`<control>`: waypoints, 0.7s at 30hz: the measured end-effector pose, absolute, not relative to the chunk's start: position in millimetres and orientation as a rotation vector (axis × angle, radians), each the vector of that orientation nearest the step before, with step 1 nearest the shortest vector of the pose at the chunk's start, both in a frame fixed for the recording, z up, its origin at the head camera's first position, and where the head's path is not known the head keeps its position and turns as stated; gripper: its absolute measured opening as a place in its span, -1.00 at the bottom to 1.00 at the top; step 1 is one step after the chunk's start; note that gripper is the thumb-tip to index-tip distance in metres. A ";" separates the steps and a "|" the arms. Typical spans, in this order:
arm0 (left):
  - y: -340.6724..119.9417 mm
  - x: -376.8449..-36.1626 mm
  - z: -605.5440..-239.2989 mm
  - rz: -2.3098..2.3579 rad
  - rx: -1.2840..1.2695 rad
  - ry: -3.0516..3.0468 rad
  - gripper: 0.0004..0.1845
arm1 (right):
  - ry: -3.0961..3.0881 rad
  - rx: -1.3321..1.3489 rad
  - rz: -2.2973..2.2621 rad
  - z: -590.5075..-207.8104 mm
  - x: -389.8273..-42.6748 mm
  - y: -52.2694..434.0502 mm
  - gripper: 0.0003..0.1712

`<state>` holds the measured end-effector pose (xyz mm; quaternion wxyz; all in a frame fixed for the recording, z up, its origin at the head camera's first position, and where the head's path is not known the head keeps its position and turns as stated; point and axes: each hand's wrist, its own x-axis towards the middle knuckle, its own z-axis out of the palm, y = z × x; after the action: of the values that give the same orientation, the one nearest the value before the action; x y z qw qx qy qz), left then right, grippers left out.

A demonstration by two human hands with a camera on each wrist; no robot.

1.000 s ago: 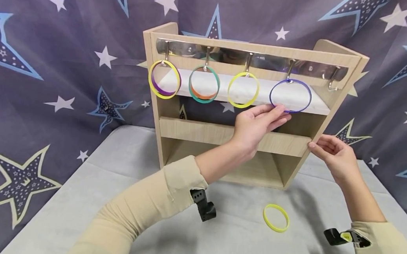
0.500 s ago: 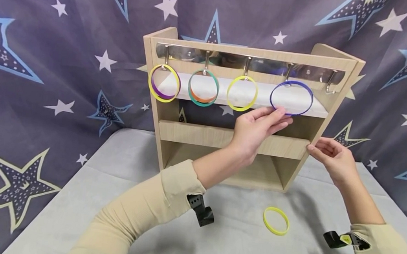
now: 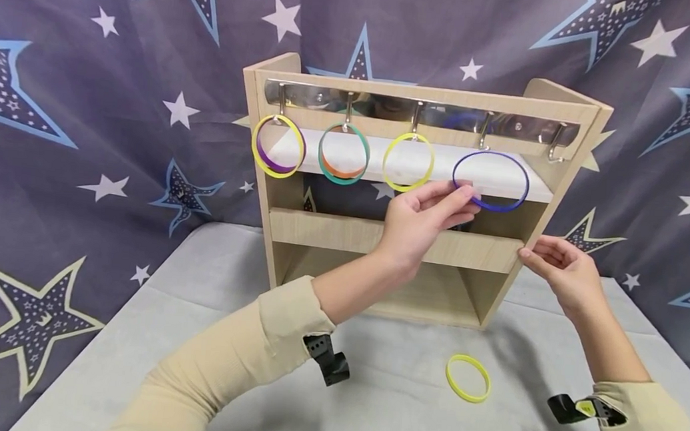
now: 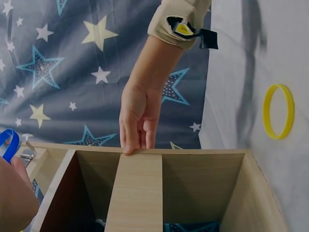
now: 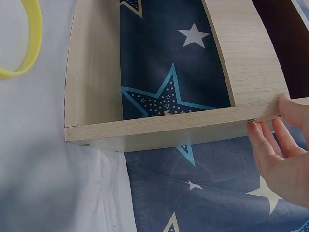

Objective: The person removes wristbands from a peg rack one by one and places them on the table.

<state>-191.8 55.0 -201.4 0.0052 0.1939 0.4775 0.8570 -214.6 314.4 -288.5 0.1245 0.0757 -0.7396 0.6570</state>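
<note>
Star-print cloth hung behind the grey counter (image 3: 132,334) and wooden rack (image 3: 391,235). Left hand (image 3: 423,217) fingers pinched the blue ring (image 3: 491,181) at its lower rim, just below its hook (image 3: 484,137); the ring looked thin, light and bendy, best held at the rim. Right hand (image 3: 560,270) fingers lay straight and together against the rack's side edge.

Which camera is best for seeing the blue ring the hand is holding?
The head camera. It shows the whole blue ring pinched by the left hand just below its hook. The left wrist view shows only a blue sliver at its edge; the right wrist view shows none of it.

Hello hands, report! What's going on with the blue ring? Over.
Left hand pinches blue ring, ring just below its hook. Right hand steadies rack edge. Nothing in the way.
</note>
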 end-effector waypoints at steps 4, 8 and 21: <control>51.0 -191.4 -206.8 2.651 0.597 1.562 -0.73 | -2.135 0.239 1.933 -288.9 -215.0 314.3 -0.69; 46.8 -190.2 -212.2 2.632 0.580 1.601 -0.72 | -2.151 0.227 1.925 -289.0 -214.6 314.7 -0.69; 31.0 -191.4 -232.9 2.487 0.452 1.686 -0.70 | -2.150 0.219 1.931 -288.7 -215.6 314.1 -0.71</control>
<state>-191.4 31.0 -232.9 0.0515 0.1487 0.5542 0.8174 -215.6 314.1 -288.7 0.1214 0.0749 -0.7364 0.6614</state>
